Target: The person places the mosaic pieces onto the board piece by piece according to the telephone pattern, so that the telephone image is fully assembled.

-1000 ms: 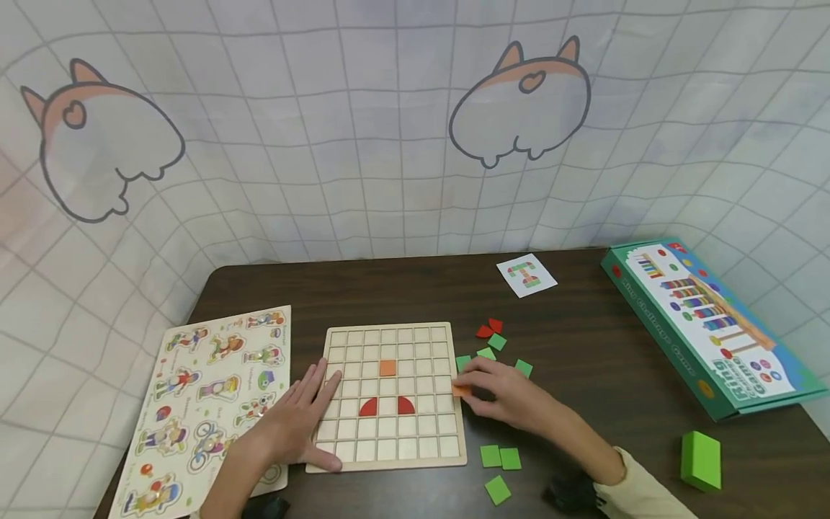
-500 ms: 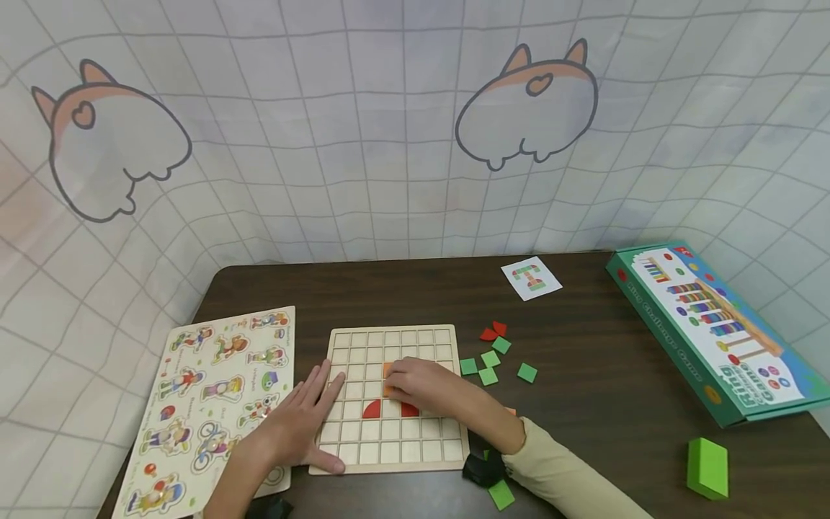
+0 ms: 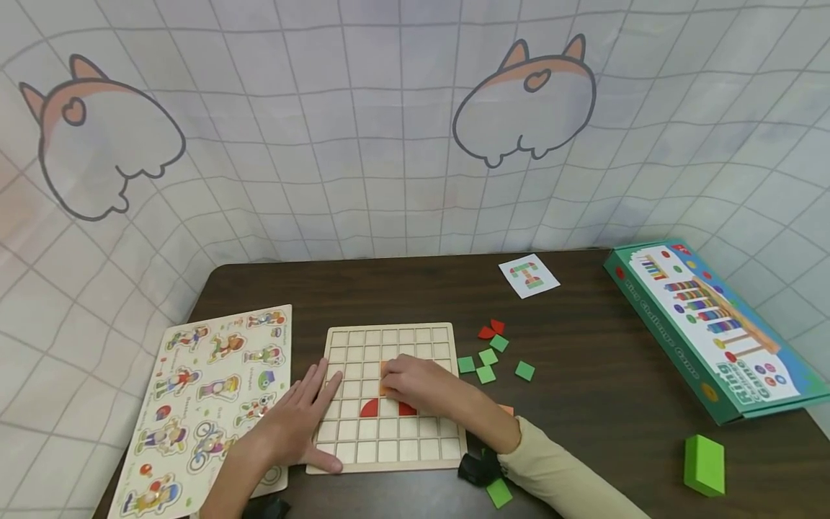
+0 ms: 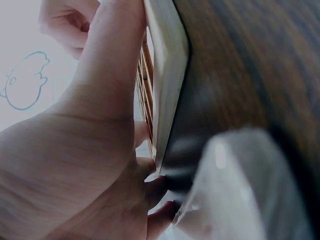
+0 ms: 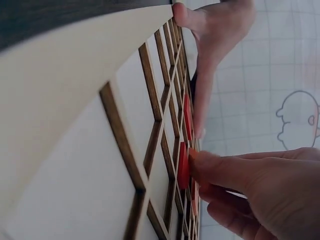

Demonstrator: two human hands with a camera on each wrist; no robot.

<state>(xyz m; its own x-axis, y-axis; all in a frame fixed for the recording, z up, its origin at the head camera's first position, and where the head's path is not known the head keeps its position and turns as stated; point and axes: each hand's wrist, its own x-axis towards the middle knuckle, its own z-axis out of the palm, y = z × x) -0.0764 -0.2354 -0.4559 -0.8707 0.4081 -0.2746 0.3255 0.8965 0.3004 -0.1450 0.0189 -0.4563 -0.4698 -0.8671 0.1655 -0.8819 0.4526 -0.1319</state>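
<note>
At the middle of the grid board (image 3: 368, 453), near two red pieces (image 3: 369, 409), an orange tile (image 5: 192, 156) is pinched by the right hand (image 3: 420, 383). The left hand (image 3: 295, 422) rests on the board's left edge, fingers straight and spread. Green tiles (image 3: 489, 357) lie to the right; a printed card (image 3: 538, 267) lies farther back on the dark table (image 3: 583, 324).

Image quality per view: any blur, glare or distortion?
Head: wall cloth grid lines bow, lens or fabric unclear. Left wrist: wall cloth nearly blown out at left, pale object at lower right out of focus. Right wrist: board soft along its nearest rim.
</note>
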